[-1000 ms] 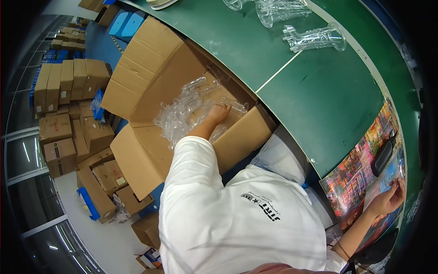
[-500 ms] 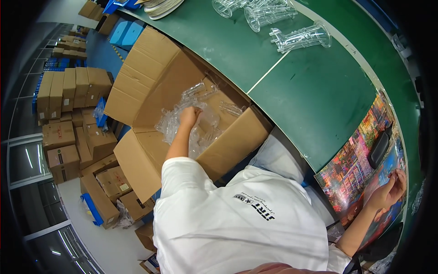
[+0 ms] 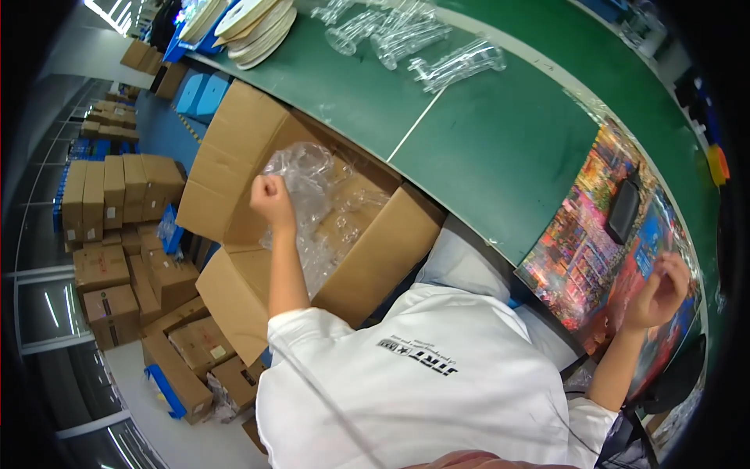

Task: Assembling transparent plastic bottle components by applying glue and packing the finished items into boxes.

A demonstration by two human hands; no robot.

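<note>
My left hand (image 3: 273, 201) is closed in a fist above the left side of an open cardboard box (image 3: 383, 250). It grips a crumpled clear plastic bag (image 3: 303, 176), which bulges up beside the knuckles. Deeper in the box lie several clear plastic parts (image 3: 348, 227), partly covered by film. Over at the right, my right hand (image 3: 660, 293) hovers by a colourful printed mat (image 3: 570, 258), its fingers loosely bent and apart. Nothing shows in it. A black oblong case (image 3: 624, 211) rests on the mat near that hand.
On the green table (image 3: 500, 164) stand several clear flared plastic tubes (image 3: 461, 64) at the back. Stacked reels (image 3: 254, 35) sit at the far left end. Cardboard cartons (image 3: 125, 187) are piled on the floor to the left, with blue stools (image 3: 201, 95) behind.
My left hand has risen from the middle of the box toward its left wall, drawing the plastic bag up. The right hand's fingers have opened slightly. The whole view has shifted.
</note>
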